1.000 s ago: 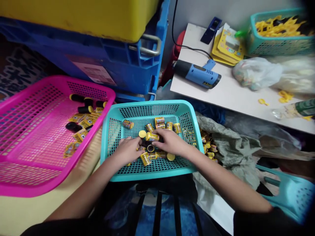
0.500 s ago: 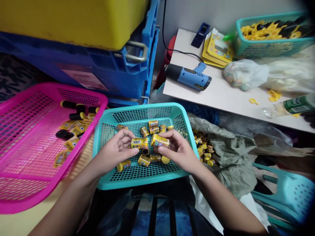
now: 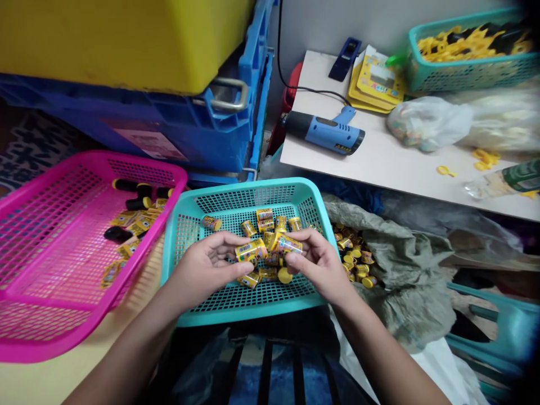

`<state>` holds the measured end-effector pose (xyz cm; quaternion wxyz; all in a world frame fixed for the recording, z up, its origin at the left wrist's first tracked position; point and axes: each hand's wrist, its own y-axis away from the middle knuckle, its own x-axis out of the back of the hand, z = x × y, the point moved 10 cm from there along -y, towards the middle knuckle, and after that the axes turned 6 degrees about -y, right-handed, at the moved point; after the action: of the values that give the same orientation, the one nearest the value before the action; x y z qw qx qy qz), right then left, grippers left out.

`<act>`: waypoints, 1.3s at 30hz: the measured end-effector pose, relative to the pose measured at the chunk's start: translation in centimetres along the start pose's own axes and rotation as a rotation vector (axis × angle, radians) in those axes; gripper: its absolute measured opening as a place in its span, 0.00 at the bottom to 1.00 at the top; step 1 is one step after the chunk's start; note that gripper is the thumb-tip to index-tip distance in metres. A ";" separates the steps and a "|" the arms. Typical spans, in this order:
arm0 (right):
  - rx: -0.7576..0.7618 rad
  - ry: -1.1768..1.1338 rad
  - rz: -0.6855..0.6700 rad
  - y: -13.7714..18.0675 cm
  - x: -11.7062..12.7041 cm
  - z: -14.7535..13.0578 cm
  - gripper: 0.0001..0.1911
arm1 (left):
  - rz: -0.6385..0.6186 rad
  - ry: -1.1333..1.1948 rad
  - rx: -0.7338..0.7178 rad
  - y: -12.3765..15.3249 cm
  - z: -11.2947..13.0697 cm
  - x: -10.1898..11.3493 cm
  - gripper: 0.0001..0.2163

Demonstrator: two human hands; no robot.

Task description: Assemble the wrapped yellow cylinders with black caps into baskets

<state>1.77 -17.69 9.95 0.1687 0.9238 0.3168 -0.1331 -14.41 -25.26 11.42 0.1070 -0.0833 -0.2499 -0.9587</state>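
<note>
A teal mesh basket (image 3: 185, 225) rests on my lap with several small yellow-labelled canisters (image 3: 265, 216) in it. My left hand (image 3: 206, 267) pinches one yellow canister (image 3: 250, 250) over the basket's middle. My right hand (image 3: 318, 261) grips a second yellow canister (image 3: 284, 243), its end almost touching the left one. Both hands hover just above the loose canisters and a yellow cap (image 3: 284, 275).
A pink mesh basket (image 3: 50, 281) at left holds yellow wrappers and black tubes. Behind stand blue and yellow crates (image 3: 177, 112). A grey sack (image 3: 396, 253) of more canisters lies right of the teal basket. A table (image 3: 392, 163) carries a blue heat gun (image 3: 324, 132), bags, another teal basket.
Both hands rose from the pile, each lifting a canister, and have brought the two canisters closer together. The camera shifted slightly.
</note>
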 end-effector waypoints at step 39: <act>0.442 0.879 0.620 8.3 13.6 -13.2 0.21 | -0.184 -1.191 0.007 -2.7 -1.7 -2.1 0.17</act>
<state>19.27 -11.24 19.03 -0.1445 0.9553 0.0364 0.2555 -13.23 -23.47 8.21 -0.1344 -0.5838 -0.2762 -0.7516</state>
